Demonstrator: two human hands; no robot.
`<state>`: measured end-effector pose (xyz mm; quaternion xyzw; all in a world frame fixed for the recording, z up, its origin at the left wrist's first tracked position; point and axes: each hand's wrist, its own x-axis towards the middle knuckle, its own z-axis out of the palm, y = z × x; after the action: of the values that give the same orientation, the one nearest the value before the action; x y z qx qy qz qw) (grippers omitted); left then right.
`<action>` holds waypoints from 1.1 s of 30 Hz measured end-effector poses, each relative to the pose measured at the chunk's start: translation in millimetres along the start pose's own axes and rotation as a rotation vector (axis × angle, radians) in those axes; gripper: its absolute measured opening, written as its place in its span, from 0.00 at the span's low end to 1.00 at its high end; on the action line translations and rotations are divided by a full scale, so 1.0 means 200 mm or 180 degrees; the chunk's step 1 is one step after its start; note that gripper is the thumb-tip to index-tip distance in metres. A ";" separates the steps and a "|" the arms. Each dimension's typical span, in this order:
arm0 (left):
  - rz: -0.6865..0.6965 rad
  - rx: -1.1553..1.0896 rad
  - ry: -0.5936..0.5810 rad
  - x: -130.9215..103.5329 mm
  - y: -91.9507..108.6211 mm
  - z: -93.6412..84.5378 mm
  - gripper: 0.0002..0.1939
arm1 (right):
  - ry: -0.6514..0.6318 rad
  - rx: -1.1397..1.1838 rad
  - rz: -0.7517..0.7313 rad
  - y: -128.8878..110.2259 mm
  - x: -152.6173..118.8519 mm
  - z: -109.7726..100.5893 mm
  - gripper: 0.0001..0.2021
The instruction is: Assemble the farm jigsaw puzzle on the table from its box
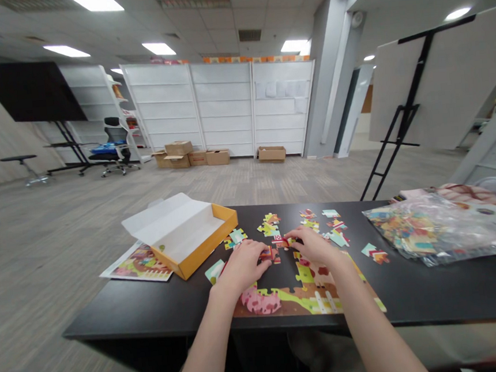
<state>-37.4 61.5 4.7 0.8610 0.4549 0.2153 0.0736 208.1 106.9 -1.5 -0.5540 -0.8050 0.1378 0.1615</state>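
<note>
My left hand [246, 265] is low over the black table, its fingers and thumb closed on a red and purple jigsaw puzzle piece [266, 254]. Opposite it, my right hand [313, 245] pinches a red puzzle piece [285, 242], partly hidden by the fingertips. A red and white piece [277, 238] lies right beside those fingertips. Nearer to me is the partly joined puzzle [299, 301], showing a pink pig, a brown-spotted animal and a white fence. My right forearm covers some of it. Under the left hand's outer side, a pale green piece [214, 271] is partly in sight.
Loose pieces [269, 224] lie beyond my hands, more [336, 224] to the right, and a joined pair [375, 253] farther right. An open yellow box [207, 244] rests on a picture sheet [137, 264] at left. A clear bag of pieces [425, 228] lies at right.
</note>
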 end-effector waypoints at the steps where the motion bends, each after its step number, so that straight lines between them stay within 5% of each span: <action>1: 0.0008 0.0006 0.0008 0.00 0.00 0.00 0.06 | 0.0004 0.0002 0.0002 0.00 0.00 0.00 0.16; 18: 0.0110 -0.0124 0.0074 -0.01 0.01 -0.02 0.05 | 0.0228 0.0071 -0.0098 0.03 0.02 -0.01 0.14; 24: 0.0002 -0.0255 0.0020 0.00 -0.02 -0.04 0.09 | 0.0918 -0.0464 0.1102 0.15 0.14 -0.24 0.14; 27: -0.0070 -0.0193 -0.0095 0.00 -0.05 -0.05 0.12 | 0.0801 -0.0585 0.1442 0.23 0.25 -0.29 0.12; 33: -0.0181 -0.0208 -0.0195 -0.02 -0.07 -0.06 0.12 | 0.0331 -0.0811 0.1567 0.32 0.44 -0.22 0.14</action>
<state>-55.2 65.8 9.7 0.8511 0.4694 0.2015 0.1216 251.5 213.2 22.7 -0.7551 -0.6476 0.0420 0.0932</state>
